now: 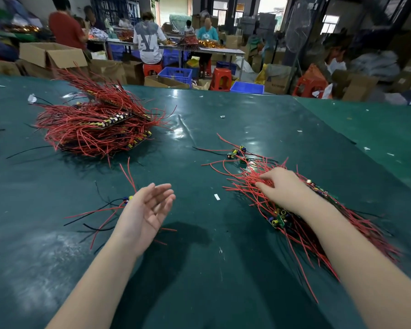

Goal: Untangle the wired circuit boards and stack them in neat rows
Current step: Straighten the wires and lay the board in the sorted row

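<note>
A tangled pile of wired circuit boards with red and black leads lies at the right on the green table. My right hand reaches into its near-left end, fingers curled among the red wires. My left hand hovers open, palm turned up, above a few loose boards with wires. A large stacked heap of boards with red wires sits at the far left. Two or three single boards lie apart beyond the right pile.
Small white scraps dot the table. Beyond the far edge are cardboard boxes, blue crates, red stools and several people working at another table.
</note>
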`<state>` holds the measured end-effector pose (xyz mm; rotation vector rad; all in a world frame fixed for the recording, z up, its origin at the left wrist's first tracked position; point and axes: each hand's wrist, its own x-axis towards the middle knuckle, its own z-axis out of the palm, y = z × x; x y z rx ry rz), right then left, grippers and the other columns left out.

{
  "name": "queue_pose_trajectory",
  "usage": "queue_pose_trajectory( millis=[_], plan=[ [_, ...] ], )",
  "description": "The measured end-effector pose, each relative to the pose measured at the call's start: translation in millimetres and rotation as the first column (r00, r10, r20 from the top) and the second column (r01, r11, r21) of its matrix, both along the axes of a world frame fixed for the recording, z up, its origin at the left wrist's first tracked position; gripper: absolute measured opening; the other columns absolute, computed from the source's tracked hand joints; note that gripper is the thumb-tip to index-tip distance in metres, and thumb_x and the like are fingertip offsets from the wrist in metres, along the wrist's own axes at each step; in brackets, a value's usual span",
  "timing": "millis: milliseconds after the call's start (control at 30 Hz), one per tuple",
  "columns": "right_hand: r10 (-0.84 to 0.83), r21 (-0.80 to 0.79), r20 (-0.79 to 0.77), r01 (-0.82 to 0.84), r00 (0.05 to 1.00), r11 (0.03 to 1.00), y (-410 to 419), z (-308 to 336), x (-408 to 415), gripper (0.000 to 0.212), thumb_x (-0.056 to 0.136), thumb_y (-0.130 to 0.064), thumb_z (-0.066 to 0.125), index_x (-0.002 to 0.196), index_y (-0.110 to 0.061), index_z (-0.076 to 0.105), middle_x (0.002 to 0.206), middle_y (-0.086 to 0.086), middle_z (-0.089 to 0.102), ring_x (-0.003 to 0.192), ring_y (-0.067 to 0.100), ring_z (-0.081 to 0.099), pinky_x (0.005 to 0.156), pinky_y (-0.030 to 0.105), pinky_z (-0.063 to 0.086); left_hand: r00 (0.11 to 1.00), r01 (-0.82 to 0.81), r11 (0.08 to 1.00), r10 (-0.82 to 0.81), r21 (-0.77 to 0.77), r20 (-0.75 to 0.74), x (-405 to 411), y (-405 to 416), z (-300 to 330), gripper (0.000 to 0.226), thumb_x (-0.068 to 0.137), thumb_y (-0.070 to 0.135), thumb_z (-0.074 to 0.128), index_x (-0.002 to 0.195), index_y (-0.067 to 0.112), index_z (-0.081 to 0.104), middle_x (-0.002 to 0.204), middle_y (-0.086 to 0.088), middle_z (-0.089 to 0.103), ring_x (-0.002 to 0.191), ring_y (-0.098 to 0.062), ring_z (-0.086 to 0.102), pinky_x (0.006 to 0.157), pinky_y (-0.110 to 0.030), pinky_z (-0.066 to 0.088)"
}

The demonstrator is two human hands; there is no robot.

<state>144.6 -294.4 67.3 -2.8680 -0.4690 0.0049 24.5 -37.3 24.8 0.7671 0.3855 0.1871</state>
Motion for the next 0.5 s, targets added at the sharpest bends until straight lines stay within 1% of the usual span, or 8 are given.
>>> queue_pose_trajectory(
  millis=[67,133,167,233,300,367,433,500],
  plan=[
    [0.027,0.054,0.082,-0.032,0.996,0.998,-3,-10,-4,0.031,0.095,-0.023,0.054,0.116,-0.004,0.067,0.116,0.013,0.063,0.115,0.028,0.054,0.099,0.034,0.039,0.997,-0.057,0.998,0.057,-0.011,0.041,1,6,2,0.031,0.099,0.018,0.046,0.087,0.000,0.068,0.073,-0.006,0.072,0.065,-0.011,0.070,0.059,-0.015,0.054],
    [0.039,0.163,0.189,-0.070,0.981,0.984,-7,-16,-10,0.027,0.094,-0.014,0.056,0.118,-0.008,0.067,0.116,0.009,0.062,0.113,0.023,0.054,0.098,0.028,0.036,0.989,-0.136,0.991,0.135,0.013,0.058,1,13,5,0.035,0.099,0.018,0.046,0.080,0.003,0.071,0.068,-0.003,0.071,0.061,-0.009,0.068,0.057,-0.014,0.053],
    [0.030,0.226,0.245,-0.088,0.969,0.970,-9,-17,-14,0.025,0.093,-0.011,0.057,0.115,-0.009,0.068,0.113,0.007,0.062,0.109,0.021,0.056,0.095,0.025,0.037,0.982,-0.181,0.980,0.176,0.078,0.063,0,16,5,0.034,0.099,0.017,0.046,0.079,0.005,0.070,0.065,0.000,0.069,0.058,-0.007,0.066,0.055,-0.013,0.051],
    [-0.001,0.345,0.338,-0.123,0.941,0.930,-10,-19,-24,0.022,0.090,-0.004,0.058,0.106,-0.010,0.072,0.105,0.003,0.063,0.097,0.016,0.057,0.087,0.012,0.038,0.964,-0.264,0.906,0.256,0.331,0.069,-1,25,3,0.029,0.098,0.016,0.047,0.077,0.009,0.066,0.057,0.004,0.062,0.051,-0.008,0.057,0.048,-0.014,0.046],
    [-0.019,0.424,0.387,-0.160,0.922,0.892,-8,-20,-34,0.020,0.088,0.000,0.060,0.098,-0.010,0.074,0.098,0.001,0.065,0.090,0.013,0.058,0.082,0.005,0.036,0.941,-0.286,0.674,0.333,0.681,0.065,-5,32,-1,0.029,0.095,0.019,0.051,0.071,0.014,0.066,0.054,0.008,0.056,0.051,-0.011,0.050,0.051,-0.021,0.042],
    [-0.001,0.465,0.384,-0.192,0.923,0.865,-1,-21,-41,0.019,0.086,0.001,0.062,0.094,-0.011,0.074,0.092,-0.001,0.067,0.085,0.014,0.061,0.079,0.012,0.040,0.903,-0.189,0.322,0.428,0.927,0.036,-8,34,-5,0.025,0.091,0.027,0.055,0.069,0.021,0.065,0.060,0.007,0.061,0.062,-0.016,0.057,0.063,-0.030,0.044],
    [0.031,0.512,0.349,-0.218,0.937,0.831,10,-22,-47,0.020,0.086,0.001,0.062,0.092,-0.012,0.075,0.086,-0.005,0.067,0.080,0.012,0.062,0.075,0.014,0.043,0.887,-0.015,0.036,0.462,0.999,-0.003,-10,33,-8,0.016,0.087,0.033,0.059,0.076,0.024,0.065,0.077,0.003,0.064,0.079,-0.023,0.059,0.072,-0.034,0.044],
    [0.073,0.539,0.327,-0.249,0.942,0.804,23,-22,-53,0.020,0.087,0.002,0.061,0.092,-0.013,0.075,0.083,-0.009,0.066,0.076,0.008,0.062,0.072,0.013,0.043,0.888,0.184,-0.122,0.446,0.975,-0.112,-9,30,-14,0.019,0.084,0.035,0.064,0.091,0.017,0.064,0.092,-0.006,0.062,0.093,-0.030,0.055,0.080,-0.038,0.044]
  ],
)
